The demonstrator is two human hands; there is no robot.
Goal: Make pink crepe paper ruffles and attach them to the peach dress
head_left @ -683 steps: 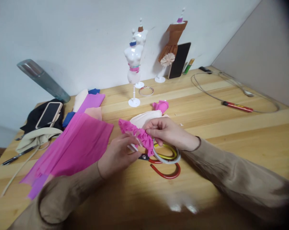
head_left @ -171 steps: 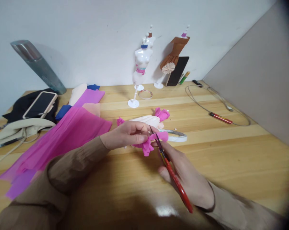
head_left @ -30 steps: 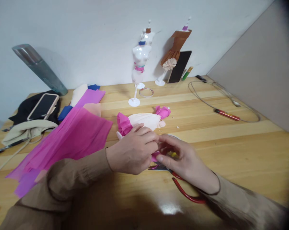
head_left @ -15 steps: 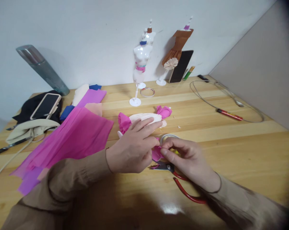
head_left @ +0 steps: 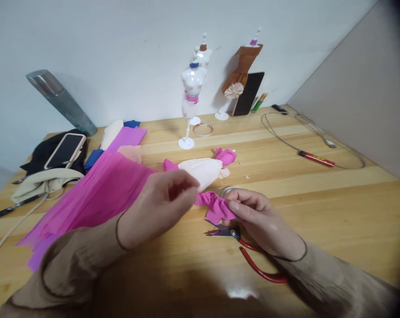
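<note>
A gathered strip of pink crepe paper (head_left: 215,205) is pinched at its right end between the thumb and fingers of my right hand (head_left: 264,218). My left hand (head_left: 160,207) is raised at the strip's left end, thumb and fingertips together; whether the tips hold anything is too small to make out. Behind the hands lies a small white paper dress (head_left: 203,170) with pink ends. Scissors with red handles (head_left: 233,232) rest half open under the strip. Long pink crepe paper (head_left: 100,190) spreads on the left, partly behind my left hand.
White mini mannequins (head_left: 192,88) stand at the back, beside one in a brown dress (head_left: 244,62). On the left are a phone (head_left: 66,150), a grey-blue bottle (head_left: 65,106) and a pen (head_left: 16,206). A cable with a red stick (head_left: 316,158) lies right.
My left hand has moved left and lifted off the white dress, its spread fingers now curled together. More of the pink strip shows. The view has shifted slightly.
</note>
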